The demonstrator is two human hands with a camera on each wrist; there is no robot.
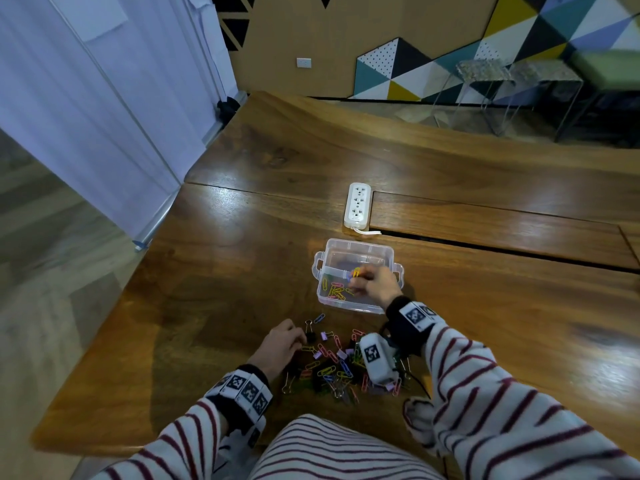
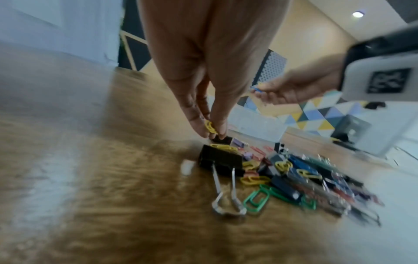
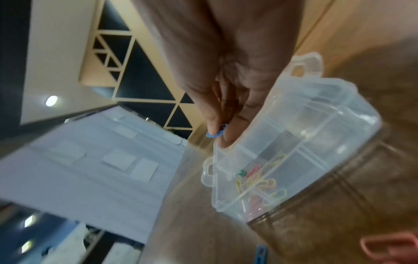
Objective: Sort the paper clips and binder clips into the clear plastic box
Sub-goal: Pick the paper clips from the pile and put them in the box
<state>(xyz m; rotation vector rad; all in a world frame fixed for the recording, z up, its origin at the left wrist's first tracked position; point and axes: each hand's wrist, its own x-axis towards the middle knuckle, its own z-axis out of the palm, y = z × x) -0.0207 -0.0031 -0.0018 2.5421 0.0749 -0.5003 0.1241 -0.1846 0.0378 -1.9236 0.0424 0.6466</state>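
A clear plastic box (image 1: pixel 353 241) with a divider stands on the wooden table. Its near compartment holds several coloured paper clips (image 1: pixel 334 291); the far one looks empty. My right hand (image 1: pixel 357 276) hovers over the box and pinches a blue paper clip (image 3: pixel 216 133) at its fingertips, with a yellow one beside it in the head view. A mixed pile of paper clips and binder clips (image 1: pixel 339 365) lies in front of me. At the pile's left edge, my left hand (image 1: pixel 300 341) pinches a yellow paper clip (image 2: pixel 210 127) just above a black binder clip (image 2: pixel 220 161).
A white power strip (image 1: pixel 357 204) lies behind the box beside a long slot in the table (image 1: pixel 242 271). A white wrist camera unit (image 1: pixel 375 363) hangs over the right side of the pile. Chairs stand beyond the table's far edge.
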